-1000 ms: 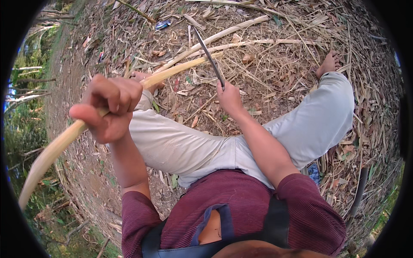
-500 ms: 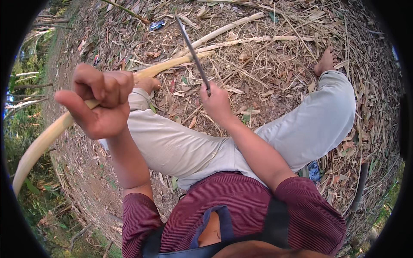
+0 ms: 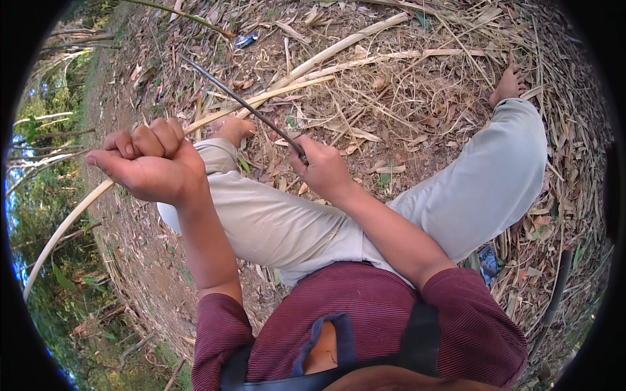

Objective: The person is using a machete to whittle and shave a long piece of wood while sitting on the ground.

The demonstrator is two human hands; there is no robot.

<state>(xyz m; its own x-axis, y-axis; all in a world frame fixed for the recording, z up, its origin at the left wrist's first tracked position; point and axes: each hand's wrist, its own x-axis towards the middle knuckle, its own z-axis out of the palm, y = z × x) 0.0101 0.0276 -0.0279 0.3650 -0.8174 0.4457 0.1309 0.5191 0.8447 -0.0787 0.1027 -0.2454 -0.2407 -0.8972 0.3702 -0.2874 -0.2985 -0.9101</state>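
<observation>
Leaf-strewn ground (image 3: 450,124), littered with dry shreds, spreads around the seated person, with greenery (image 3: 42,215) beyond its left edge. Over the left part of this ground is a long pale strip (image 3: 208,119), running through the left hand (image 3: 156,159): one end bends down and outward past the ground's left edge, and the other slants away past the left foot (image 3: 231,128) toward the middle of the far side. That hand is a fist around the strip, fingers curled over, thumb stretched out to the left. The right hand (image 3: 323,168), lower and nearer the middle, is wrapped tightly around the handle end of a knife (image 3: 261,116), most of the handle hidden by the fingers. Its long dark blade points toward the ground's far left corner and crosses the strip in view, though whether they touch cannot be told. Two more pale pieces lie just beyond, a thick one (image 3: 355,43) and a thinner one (image 3: 391,58). Farther out are a blue packet (image 3: 246,40) near the far edge, the bare right foot (image 3: 508,85), and a dark curved piece (image 3: 557,293) by the right edge.
</observation>
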